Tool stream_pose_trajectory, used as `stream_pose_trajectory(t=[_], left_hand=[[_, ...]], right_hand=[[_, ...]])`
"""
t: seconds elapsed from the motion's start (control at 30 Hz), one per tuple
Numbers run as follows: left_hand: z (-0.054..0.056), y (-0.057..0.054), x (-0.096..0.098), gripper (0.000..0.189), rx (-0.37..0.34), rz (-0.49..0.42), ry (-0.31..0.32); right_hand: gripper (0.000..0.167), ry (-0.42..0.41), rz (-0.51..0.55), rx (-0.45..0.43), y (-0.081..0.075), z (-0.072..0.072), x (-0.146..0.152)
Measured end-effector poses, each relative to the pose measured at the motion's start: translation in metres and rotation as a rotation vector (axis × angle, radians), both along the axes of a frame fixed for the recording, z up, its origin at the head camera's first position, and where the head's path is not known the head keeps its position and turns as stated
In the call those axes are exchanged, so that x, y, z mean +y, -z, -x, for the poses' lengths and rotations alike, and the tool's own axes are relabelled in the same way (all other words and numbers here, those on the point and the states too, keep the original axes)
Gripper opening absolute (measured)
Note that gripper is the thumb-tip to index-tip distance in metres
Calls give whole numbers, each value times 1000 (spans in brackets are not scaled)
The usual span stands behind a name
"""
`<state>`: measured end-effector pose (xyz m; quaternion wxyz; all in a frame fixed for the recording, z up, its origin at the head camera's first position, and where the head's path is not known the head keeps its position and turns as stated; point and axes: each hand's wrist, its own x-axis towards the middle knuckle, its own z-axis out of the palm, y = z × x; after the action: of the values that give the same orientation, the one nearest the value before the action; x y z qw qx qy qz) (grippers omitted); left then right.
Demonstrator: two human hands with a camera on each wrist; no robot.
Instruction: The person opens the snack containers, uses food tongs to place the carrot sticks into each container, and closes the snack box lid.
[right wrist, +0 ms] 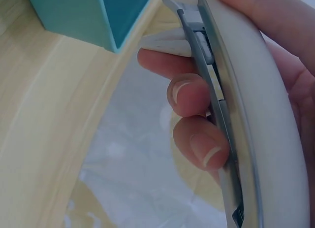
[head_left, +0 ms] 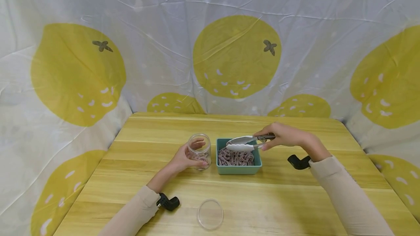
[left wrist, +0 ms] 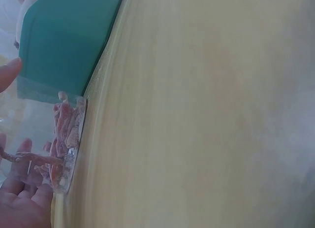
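Head cam first: left hand [head_left: 182,158] is wrapped round a clear jar [head_left: 204,148], thumb on the near side and fingers around the far side, so the grip is only as wide as the jar. The jar stands open-topped on the wooden table [head_left: 279,199], with some pinkish strips low inside. Just to its right is a teal box [head_left: 238,170] with a big tangle of greyish-purple strips [head_left: 235,158] in it. Right hand [head_left: 283,134] has a pair of tongs [head_left: 242,148], white-tipped ends over the box, the two arms a little apart. Can't tell if the tips have hold of anything. A clear round lid [head_left: 210,214] lies on the table nearer the person, apart from the jar. Lemon-print cloth [head_left: 147,46] hangs behind.

Left wrist cam: pinkish strips [left wrist: 64,127] sit at the bottom of the jar, fingers showing through the clear wall, teal box right behind.

Right wrist cam: fingers closed around the tongs' handles, with a corner of the teal box up top. Tong tips are out of frame here.
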<state>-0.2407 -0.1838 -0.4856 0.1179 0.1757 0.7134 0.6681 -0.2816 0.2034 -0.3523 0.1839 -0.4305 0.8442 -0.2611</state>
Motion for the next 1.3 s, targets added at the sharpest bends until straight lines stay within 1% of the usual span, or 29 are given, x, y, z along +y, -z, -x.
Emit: stream_pose_trajectory(t=[0.13,0.4,0.63,0.83,1.0,1.17,1.3], left_hand=[[0,0,0,80,-3,1,-7],[0,0,1,80,-2,14,-6],[0,0,1,80,5,19,-17],[0,0,1,80,9,23,-27],[1,0,0,82,12,20,-19],[1,0,0,84,6,17,-15],[1,-1,0,83,9,19,-13]], right_hand=[[51,1,9,7,-4,-1,0],[54,30,10,-31,-10,-3,-2],[55,15,30,-5,-25,-4,-7],[55,-3,55,3,-37,-1,-15],[54,-10,75,12,-49,2,-26],[54,-18,69,34,-59,7,-43],[54,-43,49,35,-60,11,-57]])
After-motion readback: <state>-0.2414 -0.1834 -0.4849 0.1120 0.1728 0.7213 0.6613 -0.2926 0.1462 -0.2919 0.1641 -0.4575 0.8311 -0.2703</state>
